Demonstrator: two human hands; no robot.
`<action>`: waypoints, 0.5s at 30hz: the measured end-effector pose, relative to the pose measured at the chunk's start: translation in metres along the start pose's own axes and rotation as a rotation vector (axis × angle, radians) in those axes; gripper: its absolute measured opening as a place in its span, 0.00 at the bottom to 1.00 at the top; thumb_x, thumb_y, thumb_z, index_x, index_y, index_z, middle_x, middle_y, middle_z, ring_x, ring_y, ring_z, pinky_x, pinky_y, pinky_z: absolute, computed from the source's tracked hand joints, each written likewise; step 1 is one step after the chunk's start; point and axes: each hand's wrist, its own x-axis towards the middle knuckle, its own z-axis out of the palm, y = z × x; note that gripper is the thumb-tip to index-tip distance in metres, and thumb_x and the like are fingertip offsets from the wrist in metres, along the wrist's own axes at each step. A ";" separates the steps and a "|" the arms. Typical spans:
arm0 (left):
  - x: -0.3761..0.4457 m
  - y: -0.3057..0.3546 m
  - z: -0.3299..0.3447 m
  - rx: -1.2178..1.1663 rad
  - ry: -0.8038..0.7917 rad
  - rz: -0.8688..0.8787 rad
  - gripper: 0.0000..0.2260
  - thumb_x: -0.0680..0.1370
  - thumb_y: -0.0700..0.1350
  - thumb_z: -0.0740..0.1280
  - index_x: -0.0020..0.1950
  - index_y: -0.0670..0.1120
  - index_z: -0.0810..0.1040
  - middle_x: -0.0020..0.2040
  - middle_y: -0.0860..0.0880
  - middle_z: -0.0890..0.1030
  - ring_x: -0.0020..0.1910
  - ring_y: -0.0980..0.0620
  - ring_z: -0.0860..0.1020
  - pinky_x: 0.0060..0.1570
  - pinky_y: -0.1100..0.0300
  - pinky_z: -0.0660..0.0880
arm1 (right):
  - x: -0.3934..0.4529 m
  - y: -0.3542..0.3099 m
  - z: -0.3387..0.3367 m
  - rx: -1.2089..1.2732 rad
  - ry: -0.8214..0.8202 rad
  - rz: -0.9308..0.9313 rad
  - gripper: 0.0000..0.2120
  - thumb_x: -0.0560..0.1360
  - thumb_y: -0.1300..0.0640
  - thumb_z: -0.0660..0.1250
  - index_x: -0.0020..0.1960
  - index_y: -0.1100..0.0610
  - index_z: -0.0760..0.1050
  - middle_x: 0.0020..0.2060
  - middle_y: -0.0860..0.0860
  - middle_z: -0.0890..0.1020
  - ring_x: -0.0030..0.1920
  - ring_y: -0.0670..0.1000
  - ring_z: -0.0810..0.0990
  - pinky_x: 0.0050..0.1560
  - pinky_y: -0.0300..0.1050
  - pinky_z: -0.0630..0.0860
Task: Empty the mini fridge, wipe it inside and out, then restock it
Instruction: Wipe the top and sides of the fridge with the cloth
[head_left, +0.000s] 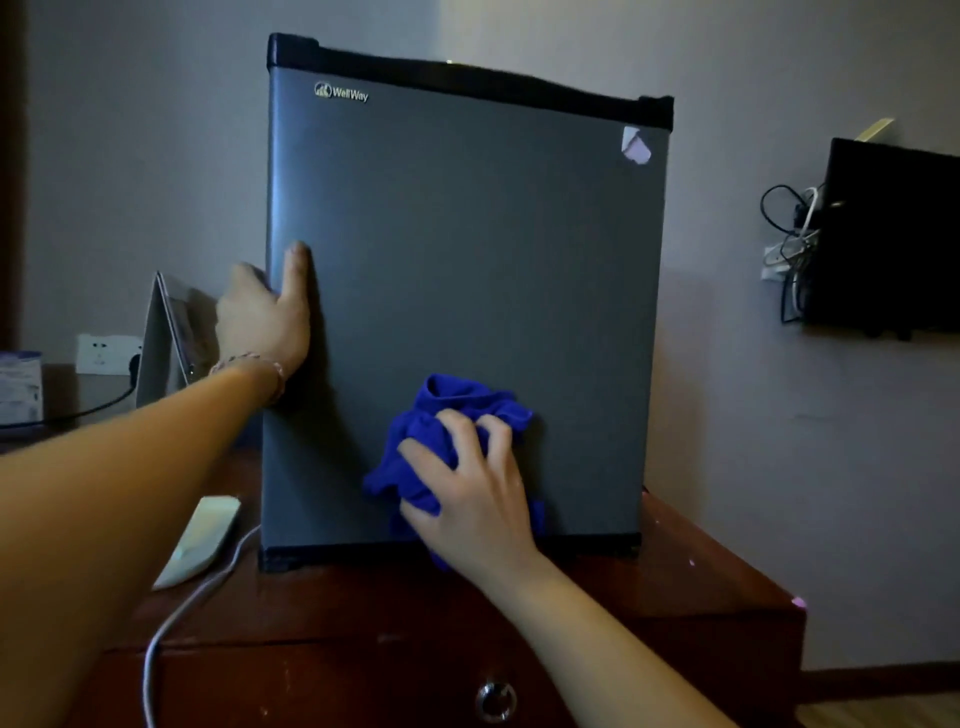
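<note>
**Q:** Mini fridge (467, 291) first — where does it sit, and what's written on it?

**Me:** Upright on a dark red-brown wooden cabinet (701, 587), door shut, grey front facing me, black strip along the top. Upper left of the door: a small logo and the word "WellWay" (341, 93). Upper right: a torn pale sticker (636, 145), nothing legible on it.

**Q:** Your hands?

**Me:** My right hand (470, 499) has its fingers curled into a bunched blue cloth (447, 415), pressing it to the lower middle of the door, just above the black base strip. My left hand (270, 317) is flat and relaxed at the door's left edge: thumb straight up on the front, fingers round the side, mostly hidden. Beaded bracelet (254, 364) on that wrist.

**Q:** Anything else readable?

**Me:** No. A pale box (21, 384) at far left carries print too blurred to read and is cut by the frame. A white remote (200, 540) lies left of the fridge; its buttons can't be made out. A white cable (171, 623) trails over the cabinet front.

**Q:** Hard to make out?

**Me:** A folded card stand (166, 338) behind my left hand, partly covered. White wall socket (104, 353) with a dark plug. At right, a black wall-mounted screen (893, 239), cropped, with tangled cables (789, 234) beside it. A round metal drawer knob (496, 701) at the bottom edge.
</note>
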 end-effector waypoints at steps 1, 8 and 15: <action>0.004 0.001 -0.001 -0.020 0.001 -0.001 0.26 0.80 0.67 0.53 0.51 0.43 0.69 0.55 0.35 0.77 0.55 0.36 0.76 0.51 0.49 0.67 | 0.011 0.001 -0.005 0.012 -0.005 -0.006 0.22 0.67 0.45 0.70 0.61 0.45 0.77 0.66 0.54 0.74 0.61 0.63 0.68 0.53 0.57 0.78; 0.091 0.088 -0.007 -0.104 0.008 -0.044 0.21 0.84 0.61 0.52 0.49 0.43 0.69 0.42 0.46 0.74 0.43 0.48 0.70 0.43 0.58 0.60 | 0.173 0.030 -0.063 -0.020 0.011 -0.087 0.21 0.67 0.46 0.71 0.60 0.47 0.80 0.64 0.55 0.77 0.59 0.64 0.71 0.52 0.57 0.78; 0.179 0.172 -0.012 -0.008 -0.056 -0.131 0.11 0.83 0.50 0.61 0.48 0.43 0.73 0.38 0.52 0.74 0.35 0.58 0.71 0.30 0.73 0.65 | 0.324 0.053 -0.129 -0.020 -0.068 -0.221 0.20 0.67 0.47 0.72 0.58 0.49 0.80 0.59 0.56 0.80 0.54 0.64 0.75 0.44 0.55 0.78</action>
